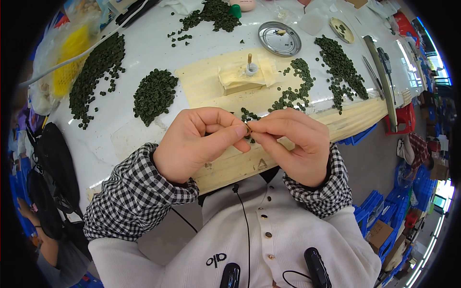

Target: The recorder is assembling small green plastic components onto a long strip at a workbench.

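My left hand and my right hand meet fingertip to fingertip above the near edge of the table. Both are closed in a pinch around a tiny piece, mostly hidden by the fingers; its kind cannot be made out. Just behind the fingertips lies a small group of dark green round pieces, like little caps or discs. Beyond them, a white cup with a thin brown stick in it stands on a tape-covered block.
More dark green pieces lie in heaps at the left, far left, back and right. A round metal lid and a shallow cream dish sit farther back. Tweezers lie near the right edge.
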The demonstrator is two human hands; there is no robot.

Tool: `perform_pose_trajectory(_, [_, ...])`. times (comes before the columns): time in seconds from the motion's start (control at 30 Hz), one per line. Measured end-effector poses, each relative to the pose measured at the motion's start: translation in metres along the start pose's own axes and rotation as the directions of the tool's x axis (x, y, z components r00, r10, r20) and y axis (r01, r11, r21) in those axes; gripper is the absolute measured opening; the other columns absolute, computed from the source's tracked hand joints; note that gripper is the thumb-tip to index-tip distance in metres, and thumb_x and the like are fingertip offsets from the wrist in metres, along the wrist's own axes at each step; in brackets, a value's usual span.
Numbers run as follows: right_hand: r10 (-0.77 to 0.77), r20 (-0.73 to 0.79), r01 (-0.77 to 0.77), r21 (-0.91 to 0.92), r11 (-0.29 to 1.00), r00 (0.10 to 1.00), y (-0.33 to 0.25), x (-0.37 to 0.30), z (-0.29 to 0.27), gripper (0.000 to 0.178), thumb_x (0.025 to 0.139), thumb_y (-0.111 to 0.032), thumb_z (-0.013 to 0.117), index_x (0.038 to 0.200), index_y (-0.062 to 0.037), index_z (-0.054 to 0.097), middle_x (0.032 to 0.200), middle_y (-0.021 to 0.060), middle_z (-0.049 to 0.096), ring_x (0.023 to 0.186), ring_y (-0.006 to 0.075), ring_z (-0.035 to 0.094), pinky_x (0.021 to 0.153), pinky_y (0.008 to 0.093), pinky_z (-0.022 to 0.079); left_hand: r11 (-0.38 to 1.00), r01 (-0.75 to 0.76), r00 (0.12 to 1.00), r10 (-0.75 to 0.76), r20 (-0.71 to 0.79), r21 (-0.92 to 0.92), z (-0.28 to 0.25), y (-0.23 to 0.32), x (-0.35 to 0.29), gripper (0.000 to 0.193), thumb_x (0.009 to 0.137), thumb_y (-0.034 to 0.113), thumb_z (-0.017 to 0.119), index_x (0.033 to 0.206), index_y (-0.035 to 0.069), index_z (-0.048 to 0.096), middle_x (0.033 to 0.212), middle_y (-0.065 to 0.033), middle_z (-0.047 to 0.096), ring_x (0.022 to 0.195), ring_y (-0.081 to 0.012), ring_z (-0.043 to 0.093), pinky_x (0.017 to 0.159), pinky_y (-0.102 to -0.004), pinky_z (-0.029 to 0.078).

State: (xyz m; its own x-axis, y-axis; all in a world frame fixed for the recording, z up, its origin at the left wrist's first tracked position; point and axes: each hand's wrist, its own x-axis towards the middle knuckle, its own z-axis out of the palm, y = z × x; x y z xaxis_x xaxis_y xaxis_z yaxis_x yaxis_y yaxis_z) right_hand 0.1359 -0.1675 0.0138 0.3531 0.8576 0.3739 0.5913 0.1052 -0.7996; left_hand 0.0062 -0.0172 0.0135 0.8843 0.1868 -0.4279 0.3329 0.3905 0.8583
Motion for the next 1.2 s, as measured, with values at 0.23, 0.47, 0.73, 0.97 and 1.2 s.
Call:
perform_pose_trajectory(0.23, [-0.236, -0.012, 0.228, -0.224, 0.948, 0.972, 0.0060, -0.0002, 0.0032, 0.020, 0.071, 0.004, 0.066, 0.090, -0.0001, 0.063, 0.077, 0.0101, 0.059, 0.063, 0.0212, 0.060, 0.053, 0.0282, 0.050, 0.995, -0.055, 0.998, 0.053, 0.022, 0.087, 0.0009, 0.0006, -0.0002, 0.018, 0.089, 0.017, 0.056, 0.094, 0.001, 0.061, 0.074, -0.0048, 0.066, 0.045, 0.0009, 0.032, 0.041, -0.0155, 0.024])
perform_pose_trajectory(0.47, [-0.162, -0.068, 0.145, -0.208, 0.967, 0.984, 0.0049, 0.0006, 0.0042, 0.015, 0.072, 0.004, 0.065, 0.086, 0.0000, 0.062, 0.076, 0.0100, 0.058, 0.063, 0.0202, 0.060, 0.054, 0.0268, 0.050, 0.999, -0.043, 0.998, 0.042, 0.053, 0.015, 0.0012, -0.0027, 0.0000, 0.018, 0.091, 0.015, 0.052, 0.095, -0.001, 0.060, 0.076, -0.0060, 0.065, 0.044, 0.0000, 0.030, 0.041, -0.0157, 0.024])
perform_pose_trajectory(0.73, [0.082, -0.125, -0.074, 0.067, 0.995, 0.989, 0.0001, -0.0023, 0.0016, 0.009, 0.078, 0.005, 0.062, 0.086, 0.0028, 0.061, 0.079, 0.0092, 0.060, 0.068, 0.0145, 0.062, 0.061, 0.0239, 0.052, 0.954, -0.049, 0.995, 0.074, 0.074, -0.297, -0.0009, -0.0035, 0.0023, 0.024, 0.094, 0.013, 0.045, 0.110, -0.002, 0.055, 0.092, -0.0075, 0.064, 0.049, -0.0009, 0.031, 0.045, -0.0142, 0.027])
perform_pose_trajectory(0.97, [0.131, -0.085, -0.118, 0.148, 0.982, 0.988, -0.0003, -0.0051, 0.0018, 0.009, 0.077, 0.007, 0.061, 0.086, 0.0052, 0.060, 0.083, 0.0089, 0.058, 0.069, 0.0112, 0.058, 0.060, 0.0206, 0.048, 0.955, -0.048, 0.991, 0.082, 0.106, -0.291, -0.0063, -0.0056, 0.0022, 0.025, 0.093, 0.011, 0.047, 0.114, -0.001, 0.054, 0.092, -0.0059, 0.063, 0.051, -0.0002, 0.032, 0.045, -0.0139, 0.027])
perform_pose_trajectory(1.2, [0.137, -0.118, -0.118, 0.155, 0.981, 0.983, -0.0019, -0.0040, 0.0044, 0.009, 0.078, 0.005, 0.062, 0.087, 0.0022, 0.062, 0.082, 0.0094, 0.061, 0.071, 0.0144, 0.063, 0.062, 0.0232, 0.053, 0.959, -0.023, 0.999, 0.036, 0.040, -0.283, -0.0001, -0.0014, 0.0004, 0.021, 0.087, 0.002, 0.054, 0.107, -0.001, 0.057, 0.091, -0.0067, 0.063, 0.052, 0.0004, 0.035, 0.044, -0.0141, 0.026])
